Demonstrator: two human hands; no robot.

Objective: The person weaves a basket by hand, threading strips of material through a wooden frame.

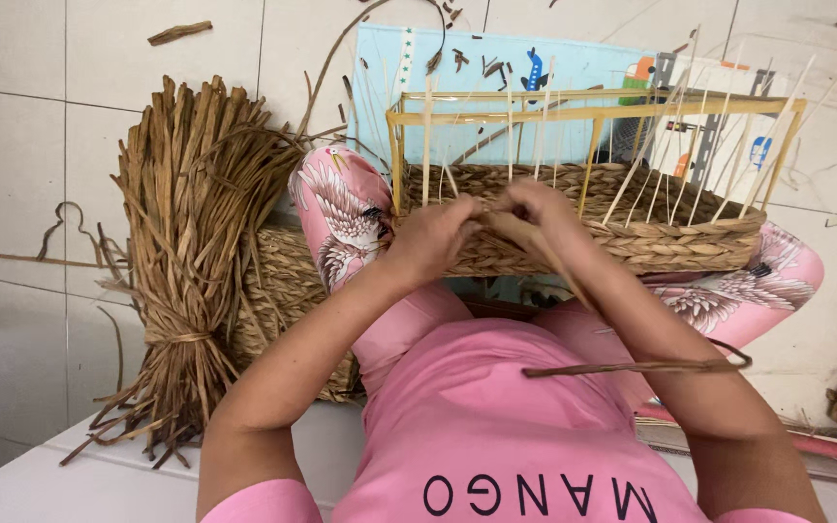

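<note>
Half-woven basket (632, 237) sits on the person's lap, centre frame, near wall facing the camera. Woven rows reach partway up; bare upright stakes (588, 160) rise to a pale rectangular frame (593, 107) at 12 o'clock.

Left hand (433, 237) is on the basket's near wall, at about 9 o'clock from the right hand, fingers curled shut on the weave or a strand. Which one: cannot tell.

Right hand (540, 218) touches the left, fingers pinched closed on a dried grass strand (559, 266) that runs down toward 5 o'clock.

Loose dark strand (632, 368) lies across the right forearm.

Bundle of dried grass (191, 252) stands on the tiled floor (12, 174) at 9 o'clock, tied near its lower end. Printed play mat (477, 87) lies behind the basket at 12.
</note>
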